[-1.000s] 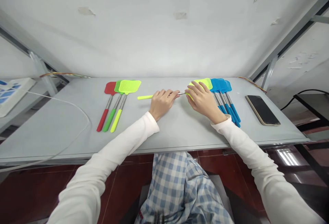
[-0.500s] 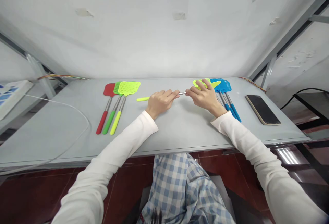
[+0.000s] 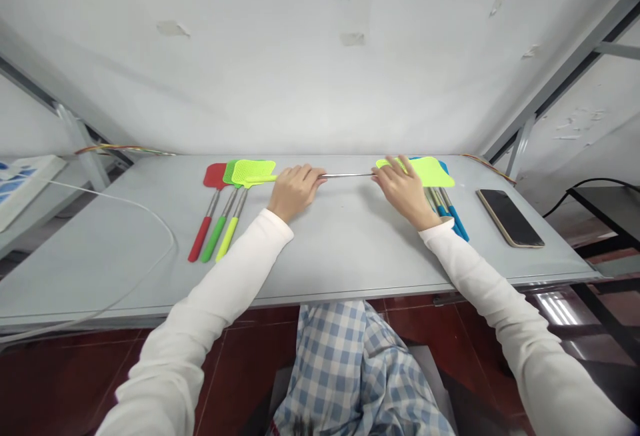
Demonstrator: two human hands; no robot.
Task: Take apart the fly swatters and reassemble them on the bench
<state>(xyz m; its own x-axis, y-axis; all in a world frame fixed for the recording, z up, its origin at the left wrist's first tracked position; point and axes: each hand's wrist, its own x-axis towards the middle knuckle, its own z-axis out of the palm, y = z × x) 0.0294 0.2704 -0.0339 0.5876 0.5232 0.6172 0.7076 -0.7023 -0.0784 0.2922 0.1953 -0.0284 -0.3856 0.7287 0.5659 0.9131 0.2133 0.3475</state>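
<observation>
Left hand (image 3: 296, 191) closed on yellow swatter (image 3: 347, 175) near handle (image 3: 264, 179); right hand (image 3: 401, 189) pinching near head (image 3: 434, 172); wide hold probably steadies shaft between.

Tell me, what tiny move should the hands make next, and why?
Maybe pull gently apart: the left hand grips the slim yellow-green handle, the right hand holds near the flat yellow-green plastic head, and the silver metal rod runs straight between them.

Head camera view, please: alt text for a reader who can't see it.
A person's left hand and right hand hold a yellow-green fly swatter crosswise over a gray table. Red, green and yellow-green swatters lie left; blue swatters and a phone lie right.
</observation>
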